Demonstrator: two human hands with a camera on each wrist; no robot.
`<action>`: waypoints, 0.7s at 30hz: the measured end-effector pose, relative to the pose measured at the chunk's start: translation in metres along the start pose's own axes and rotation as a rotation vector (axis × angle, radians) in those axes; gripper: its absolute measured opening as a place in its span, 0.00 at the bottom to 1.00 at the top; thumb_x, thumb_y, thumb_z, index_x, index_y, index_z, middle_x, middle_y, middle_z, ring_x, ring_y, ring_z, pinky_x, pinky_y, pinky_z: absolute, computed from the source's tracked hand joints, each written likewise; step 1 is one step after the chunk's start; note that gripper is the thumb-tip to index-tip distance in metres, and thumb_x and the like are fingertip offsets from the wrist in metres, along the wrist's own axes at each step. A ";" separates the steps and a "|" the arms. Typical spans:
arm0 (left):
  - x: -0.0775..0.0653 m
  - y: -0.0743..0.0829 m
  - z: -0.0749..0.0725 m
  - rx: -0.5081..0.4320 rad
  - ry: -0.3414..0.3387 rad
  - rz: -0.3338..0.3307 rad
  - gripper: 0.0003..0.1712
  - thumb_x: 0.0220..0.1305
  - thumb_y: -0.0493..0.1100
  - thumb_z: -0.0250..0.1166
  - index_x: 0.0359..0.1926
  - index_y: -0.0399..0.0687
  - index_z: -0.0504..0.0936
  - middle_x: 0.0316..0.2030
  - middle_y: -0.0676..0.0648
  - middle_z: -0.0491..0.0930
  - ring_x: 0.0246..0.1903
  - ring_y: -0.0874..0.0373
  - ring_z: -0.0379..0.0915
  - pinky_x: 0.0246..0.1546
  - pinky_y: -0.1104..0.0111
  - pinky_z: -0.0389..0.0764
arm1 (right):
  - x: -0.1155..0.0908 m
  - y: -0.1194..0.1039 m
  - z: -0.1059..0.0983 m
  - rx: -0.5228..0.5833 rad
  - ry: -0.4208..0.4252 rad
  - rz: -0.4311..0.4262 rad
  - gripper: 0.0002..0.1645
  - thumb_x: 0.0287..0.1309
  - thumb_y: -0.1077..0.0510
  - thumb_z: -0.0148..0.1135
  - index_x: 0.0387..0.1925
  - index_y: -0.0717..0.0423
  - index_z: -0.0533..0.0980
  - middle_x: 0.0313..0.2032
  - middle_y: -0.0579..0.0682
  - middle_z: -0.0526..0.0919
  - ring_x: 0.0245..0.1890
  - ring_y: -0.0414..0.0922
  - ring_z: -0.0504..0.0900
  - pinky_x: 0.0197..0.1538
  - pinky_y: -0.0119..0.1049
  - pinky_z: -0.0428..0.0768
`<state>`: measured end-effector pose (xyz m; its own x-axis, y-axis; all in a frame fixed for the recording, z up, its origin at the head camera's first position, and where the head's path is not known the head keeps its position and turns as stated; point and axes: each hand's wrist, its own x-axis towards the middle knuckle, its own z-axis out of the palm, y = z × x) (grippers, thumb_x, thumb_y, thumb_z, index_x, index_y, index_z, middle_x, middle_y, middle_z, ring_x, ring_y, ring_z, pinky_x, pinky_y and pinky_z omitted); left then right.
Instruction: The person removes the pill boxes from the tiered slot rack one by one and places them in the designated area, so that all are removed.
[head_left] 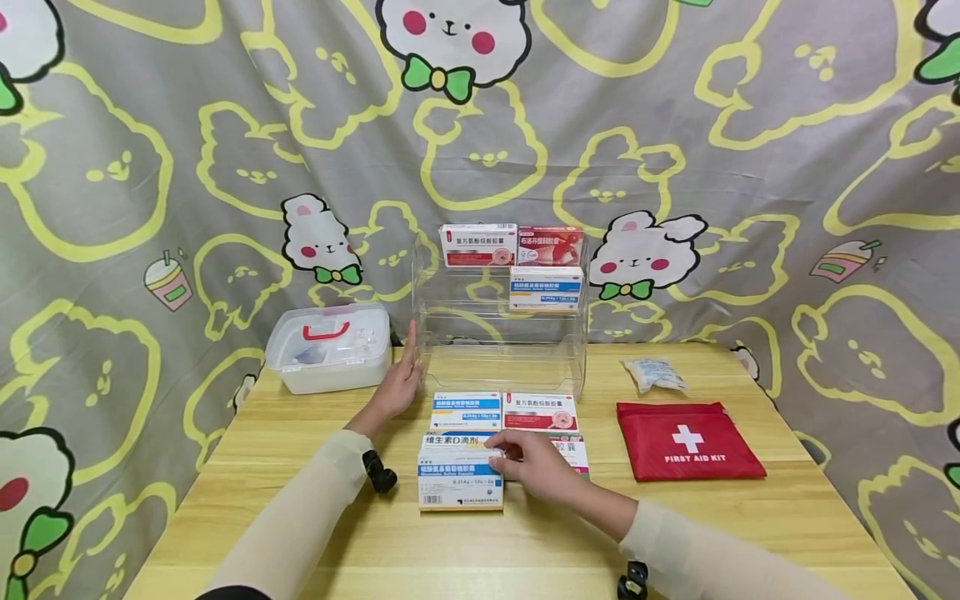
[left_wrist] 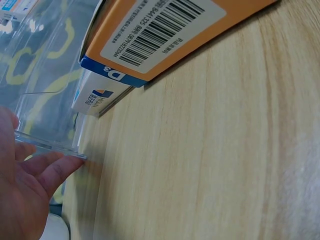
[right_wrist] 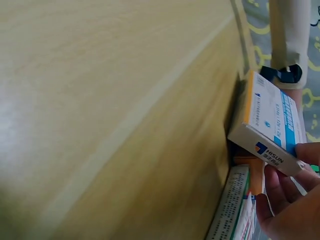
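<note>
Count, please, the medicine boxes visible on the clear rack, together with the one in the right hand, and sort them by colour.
Blue-and-white: 2 (lower rack box; held box in the right hand)
White-and-red: 1 (upper left rack box)
Mostly red: 1 (upper right rack box)
Total: 4

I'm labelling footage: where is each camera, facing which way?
Head: on the head, facing forward and down at a clear plastic tiered rack; left hand, right hand and beige sleeves show.
Left wrist: on that wrist, facing wooden tabletop and rack edge; left hand shows.
Right wrist: on that wrist, facing a white-blue cardboard box; right hand and left sleeve show.
Head and right wrist share that box.
</note>
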<state>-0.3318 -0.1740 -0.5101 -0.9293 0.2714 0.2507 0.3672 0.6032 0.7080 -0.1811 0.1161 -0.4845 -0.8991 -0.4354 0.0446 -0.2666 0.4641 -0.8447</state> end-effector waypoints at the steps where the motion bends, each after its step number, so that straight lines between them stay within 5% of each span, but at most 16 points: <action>1: 0.000 0.000 0.000 -0.001 -0.001 0.000 0.50 0.82 0.39 0.48 0.81 0.73 0.22 0.76 0.29 0.55 0.72 0.31 0.60 0.69 0.37 0.63 | -0.001 0.001 0.001 -0.008 0.002 -0.003 0.12 0.68 0.57 0.67 0.51 0.52 0.84 0.38 0.44 0.84 0.35 0.40 0.76 0.38 0.30 0.76; 5: -0.001 0.001 -0.001 -0.004 -0.002 -0.003 0.50 0.82 0.39 0.48 0.81 0.74 0.22 0.77 0.30 0.54 0.72 0.32 0.60 0.69 0.38 0.62 | -0.003 0.002 0.005 -0.027 0.002 -0.012 0.12 0.69 0.57 0.67 0.52 0.50 0.83 0.34 0.42 0.80 0.33 0.40 0.74 0.35 0.30 0.73; 13: -0.002 0.002 0.000 0.003 -0.002 0.001 0.49 0.82 0.38 0.47 0.81 0.71 0.21 0.78 0.31 0.52 0.71 0.31 0.61 0.67 0.37 0.65 | -0.008 0.003 0.010 -0.144 -0.007 -0.049 0.19 0.64 0.53 0.72 0.55 0.51 0.83 0.48 0.42 0.84 0.46 0.42 0.80 0.50 0.38 0.81; 21: -0.001 0.002 0.001 0.004 0.007 -0.001 0.50 0.82 0.38 0.48 0.81 0.72 0.22 0.78 0.33 0.51 0.69 0.31 0.64 0.59 0.39 0.72 | -0.014 0.003 0.014 -0.220 0.005 -0.084 0.18 0.64 0.51 0.71 0.54 0.48 0.84 0.48 0.39 0.79 0.51 0.42 0.77 0.55 0.42 0.80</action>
<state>-0.3306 -0.1728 -0.5094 -0.9297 0.2657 0.2550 0.3668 0.6061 0.7057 -0.1649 0.1129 -0.4948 -0.8722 -0.4758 0.1130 -0.4093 0.5838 -0.7012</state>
